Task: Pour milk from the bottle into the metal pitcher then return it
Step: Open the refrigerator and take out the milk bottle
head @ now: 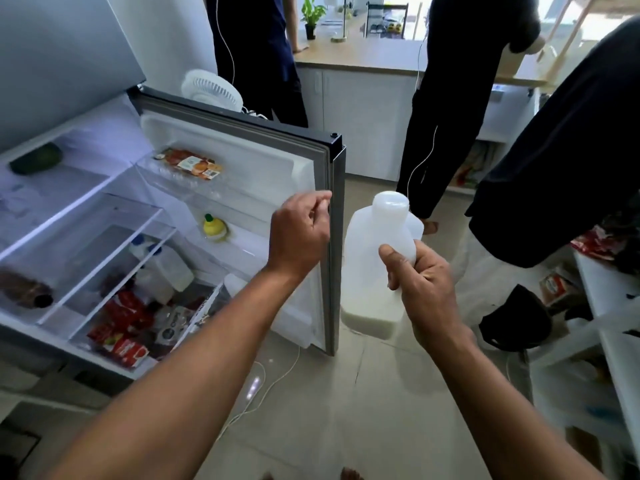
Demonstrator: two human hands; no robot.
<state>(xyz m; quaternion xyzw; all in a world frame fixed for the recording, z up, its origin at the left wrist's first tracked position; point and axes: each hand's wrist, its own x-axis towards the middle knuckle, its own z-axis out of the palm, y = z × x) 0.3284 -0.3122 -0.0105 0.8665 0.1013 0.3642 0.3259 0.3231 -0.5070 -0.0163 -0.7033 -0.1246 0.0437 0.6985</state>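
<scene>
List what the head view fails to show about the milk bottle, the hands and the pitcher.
- Metal pitcher: nowhere in the frame.
- Milk bottle: its handle side is covered by the right hand; no cap shows.
- Left hand: by the fridge door edge, fingers curled away from the camera; contact cannot be told.
- Bottles on the fridge's lower shelf: labels blurred.

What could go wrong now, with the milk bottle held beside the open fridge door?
1. The right hand grips the translucent white milk bottle alone by its handle; it might slip and spill.
2. The bottle hangs close to the grey fridge door's edge and may knock it.
3. White cables on the floor could trip the person.
</scene>
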